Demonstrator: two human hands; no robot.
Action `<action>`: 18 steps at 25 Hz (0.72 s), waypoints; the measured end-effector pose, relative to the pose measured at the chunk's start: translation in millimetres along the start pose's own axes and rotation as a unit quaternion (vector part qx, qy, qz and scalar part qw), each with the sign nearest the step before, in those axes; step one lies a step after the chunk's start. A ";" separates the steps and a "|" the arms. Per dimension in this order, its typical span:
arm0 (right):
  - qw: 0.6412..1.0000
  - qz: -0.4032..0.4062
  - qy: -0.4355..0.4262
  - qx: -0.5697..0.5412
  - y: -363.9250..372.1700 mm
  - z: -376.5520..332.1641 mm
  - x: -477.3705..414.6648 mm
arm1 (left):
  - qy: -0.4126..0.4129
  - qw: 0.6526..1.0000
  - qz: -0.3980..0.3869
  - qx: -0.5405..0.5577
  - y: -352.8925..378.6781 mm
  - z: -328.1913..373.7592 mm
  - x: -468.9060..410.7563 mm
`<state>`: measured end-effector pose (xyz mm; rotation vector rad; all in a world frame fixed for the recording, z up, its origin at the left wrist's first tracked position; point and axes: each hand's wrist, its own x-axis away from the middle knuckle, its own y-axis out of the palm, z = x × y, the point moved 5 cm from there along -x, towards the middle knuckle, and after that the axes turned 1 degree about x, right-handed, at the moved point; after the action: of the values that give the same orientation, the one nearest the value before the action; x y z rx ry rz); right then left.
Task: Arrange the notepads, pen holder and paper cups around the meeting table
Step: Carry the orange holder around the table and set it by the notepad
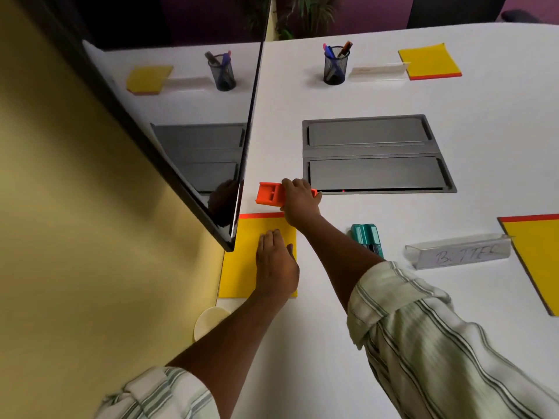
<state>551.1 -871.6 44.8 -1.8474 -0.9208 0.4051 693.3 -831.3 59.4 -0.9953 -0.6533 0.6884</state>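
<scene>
Notepad (242, 261): desk (393, 98) left edge, beside black screen (169, 140); left hand (276, 264) flat, released on it
Orange holder (269, 193): past notepad's far edge; right hand (299, 201) grasping it
Open room: bare desk rightward

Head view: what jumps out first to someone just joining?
The right hand grips an orange holder near the table's left edge, just above a yellow notepad that the left hand presses flat. A big dark screen on the left mirrors the table, and a mesh pen cup stands at the far side.
</scene>
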 end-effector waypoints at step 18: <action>0.997 -0.055 -0.042 -0.019 47.5 -12.9 -45.9 | 0.004 1.000 -0.012 0.005 7.0 -16.0 -33.9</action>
<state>548.8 -924.3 3.1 -1.8152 -1.0893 0.4020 683.1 -863.0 40.8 -0.9793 -0.6537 0.6648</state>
